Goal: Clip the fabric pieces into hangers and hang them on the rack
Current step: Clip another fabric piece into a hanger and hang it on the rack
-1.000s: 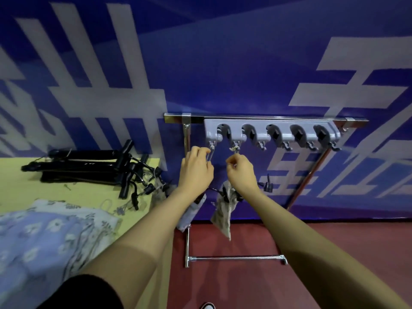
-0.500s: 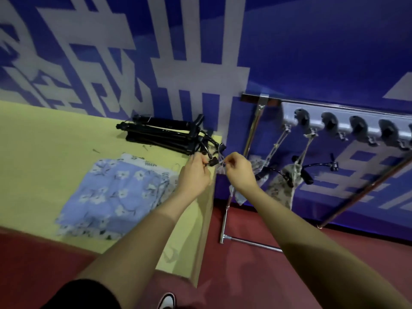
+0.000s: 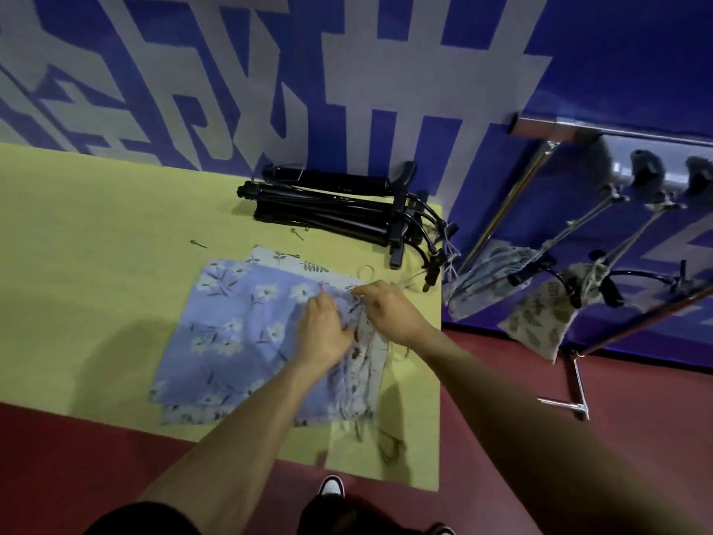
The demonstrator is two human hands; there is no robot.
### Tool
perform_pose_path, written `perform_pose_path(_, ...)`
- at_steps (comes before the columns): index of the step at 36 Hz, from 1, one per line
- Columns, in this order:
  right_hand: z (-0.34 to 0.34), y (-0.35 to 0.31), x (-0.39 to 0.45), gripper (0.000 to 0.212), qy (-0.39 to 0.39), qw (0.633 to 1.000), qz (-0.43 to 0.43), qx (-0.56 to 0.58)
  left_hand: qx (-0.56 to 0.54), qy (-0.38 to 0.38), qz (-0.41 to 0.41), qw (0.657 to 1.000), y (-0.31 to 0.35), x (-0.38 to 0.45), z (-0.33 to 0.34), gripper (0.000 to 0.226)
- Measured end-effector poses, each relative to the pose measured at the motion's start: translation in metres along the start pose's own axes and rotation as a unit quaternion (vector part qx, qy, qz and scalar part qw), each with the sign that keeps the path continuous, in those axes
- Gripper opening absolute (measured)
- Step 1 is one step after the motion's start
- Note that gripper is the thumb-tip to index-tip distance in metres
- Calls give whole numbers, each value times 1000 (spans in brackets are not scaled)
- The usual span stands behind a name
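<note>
On the yellow-green table [image 3: 96, 264], a stack of blue floral fabric pieces [image 3: 231, 334], lying flat near the right edge, with a paler leaf-printed piece [image 3: 293, 260] peeking out from under its far side. Over the right part of the stack, both hands close together: left hand [image 3: 324, 334] with fingers curled, pinching a gathered fold of the top blue fabric; right hand [image 3: 389, 310] just beside it, fingers likewise bent and gripping the bunched cloth at its upper right corner. Between the two hands, fabric pulled up into wrinkles, frayed threads trailing off the near edge. Farther back on the table, against the blue wall with large pale lettering [image 3: 347, 71], a pile of black clip hangers [image 3: 339, 206], hooks and clips spilling toward the table's right corner. Two small metal pins or clips [image 3: 198, 243] loose on the tabletop between pile and fabric; too small to tell exactly what. Beyond the table's right edge, a chrome rack [image 3: 505, 210] with a grey hook bar [image 3: 652, 175] along its top. Hanging from that bar, two hangers already loaded: one holding a striped pale cloth [image 3: 486, 279], the other a leaf-printed cloth [image 3: 540, 318], both drooping beside the slanted rack leg. Underfoot, dark red floor [image 3: 501, 418], and a black-and-white shoe [image 3: 332, 486] at the bottom of the view.
</note>
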State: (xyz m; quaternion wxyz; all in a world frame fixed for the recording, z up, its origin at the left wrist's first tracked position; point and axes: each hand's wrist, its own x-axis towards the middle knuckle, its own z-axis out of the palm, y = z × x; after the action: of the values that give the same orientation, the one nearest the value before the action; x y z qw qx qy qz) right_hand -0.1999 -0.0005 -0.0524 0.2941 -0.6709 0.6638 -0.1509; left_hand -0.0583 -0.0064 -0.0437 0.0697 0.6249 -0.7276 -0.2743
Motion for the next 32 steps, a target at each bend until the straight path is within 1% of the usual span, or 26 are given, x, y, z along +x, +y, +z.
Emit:
perform_pose_path(2,11,1,8,48,-16,999,8,-28,41,-27,-10,999,-10,5,5,52)
perform_pose_path(4,21,1,15,52,-26,997,11,-73,61,-53,-21,997,-17,8,9,58)
perform_pose_path(6,27,1,18,52,-15,993,11,-114,72,-74,-14,995,-20,8,13,59)
perform_pose_path(8,33,0,24,46,16,992,16,-121,88,-78,8,993,-24,11,14,57)
perform_pose_path(11,39,-4,30,28,64,993,21,-96,79,-79,19,994,-27,15,9,50)
perform_pose_path(13,42,-9,32,20,91,994,9,-62,30,-68,17,997,-28,16,4,41)
perform_pose_path(15,42,-17,32,15,92,996,5,-4,-24,-40,29,998,-30,15,-3,32)
perform_pose_path(16,42,-21,31,14,86,996,6,23,-25,-21,46,998,-31,14,-7,30)
perform_pose_path(19,39,-28,30,16,67,996,5,53,39,-4,92,995,-36,16,-19,26)
perform_pose_path(21,37,-29,33,15,53,995,2,81,101,-18,92,990,-38,19,-26,30)
perform_pose_path(23,32,-29,36,18,43,995,-4,93,148,-32,84,985,-39,24,-31,38)
perform_pose_path(24,31,-26,38,21,49,996,-3,73,160,-38,81,983,-40,26,-34,42)
perform_pose_path(27,27,-10,39,32,81,995,30,-56,147,-42,62,986,-42,30,-38,51)
perform_pose_path(29,27,-1,38,33,59,992,36,-110,135,-34,40,989,-41,32,-39,52)
perform_pose_path(32,31,8,37,32,13,988,-9,-155,108,-14,3,994,-39,32,-38,50)
